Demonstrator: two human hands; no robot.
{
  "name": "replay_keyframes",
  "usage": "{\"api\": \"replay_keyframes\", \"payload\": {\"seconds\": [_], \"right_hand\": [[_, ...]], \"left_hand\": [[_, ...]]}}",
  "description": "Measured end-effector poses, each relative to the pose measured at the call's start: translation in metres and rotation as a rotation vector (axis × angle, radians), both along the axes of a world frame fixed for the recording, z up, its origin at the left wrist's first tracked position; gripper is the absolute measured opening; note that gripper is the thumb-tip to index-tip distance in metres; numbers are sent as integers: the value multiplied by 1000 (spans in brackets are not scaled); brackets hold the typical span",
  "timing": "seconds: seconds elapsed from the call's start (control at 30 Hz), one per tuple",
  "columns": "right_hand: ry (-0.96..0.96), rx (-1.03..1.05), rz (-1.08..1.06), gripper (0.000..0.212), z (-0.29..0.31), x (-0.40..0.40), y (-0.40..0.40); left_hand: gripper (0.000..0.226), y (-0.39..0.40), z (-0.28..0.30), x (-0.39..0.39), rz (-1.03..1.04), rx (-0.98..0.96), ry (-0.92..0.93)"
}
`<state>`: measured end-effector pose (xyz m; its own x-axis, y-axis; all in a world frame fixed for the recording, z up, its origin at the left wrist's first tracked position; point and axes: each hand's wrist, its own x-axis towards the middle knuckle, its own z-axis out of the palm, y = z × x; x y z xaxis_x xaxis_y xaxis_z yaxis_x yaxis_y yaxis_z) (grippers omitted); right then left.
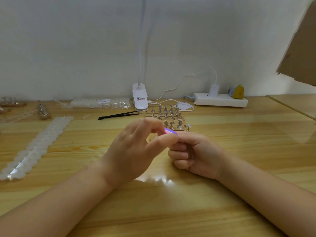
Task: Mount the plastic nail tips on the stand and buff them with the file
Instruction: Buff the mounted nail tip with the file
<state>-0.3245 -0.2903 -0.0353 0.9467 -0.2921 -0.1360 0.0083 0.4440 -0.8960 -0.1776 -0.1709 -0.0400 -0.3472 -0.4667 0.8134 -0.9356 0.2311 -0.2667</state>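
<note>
While the hands (153, 147) meet, fingers pinch the file (169, 131).

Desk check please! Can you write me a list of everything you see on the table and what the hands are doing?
Surface: wooden table, glossy, light reflecting near the wrists.
Job's things: stands with metal pegs behind the hands; purple file between the fingertips; strip of clear nail tips at left.
Clutter: black tweezers; bagged tips; more stands far left.
Hands: left hand pinches the file; right hand is curled, its contents hidden.
Cables: white cable runs to a charger in the power strip.
Surroundings: white wall; clip lamp; cardboard upper right.
</note>
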Motion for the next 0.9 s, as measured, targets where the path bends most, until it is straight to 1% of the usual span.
{"api": "replay_keyframes", "payload": {"seconds": [0.07,0.17,0.23,0.33,0.37,0.43,0.5,0.57,0.63,0.67,0.7,0.77,0.8,0.9], "right_hand": [[0,2,-13,7,1,-1,0],[2,-19,-1,5,1,0,-1],[-1,-6,10,7,1,0,-2],[-7,-13,19,9,1,-2,-1],[-8,-26,23,7,1,-2,0],[-9,-45,26,2,1,-1,1],[-5,-43,34,4,1,-1,0],[0,-29,41,10,2,-1,-1],[-3,-30,36,13,2,-1,0],[-6,-37,24,11,1,-1,0],[-8,-44,4,8,1,0,0],[-18,-51,-50,1,1,0,1],[-23,-44,-80,2,1,1,1],[-29,2,-187,6,2,2,-2]], "left_hand": [[42,-1,-1,-5,-11,-12,-17],[30,-1,-2,-6,-11,57,-31],[35,-1,-2,0,36,82,-10],[54,-2,-1,4,65,37,60],[54,-2,0,1,36,15,48],[47,-2,0,-6,-32,5,-25],[41,-2,-1,-7,-26,41,-60],[40,-1,-1,1,42,57,-8],[49,-1,0,5,80,30,62],[52,-1,1,3,61,12,63],[50,-1,1,0,26,-2,38],[39,-2,0,-7,-14,12,-36],[36,-2,0,-7,2,38,-43],[36,-2,1,5,138,112,74]]}}
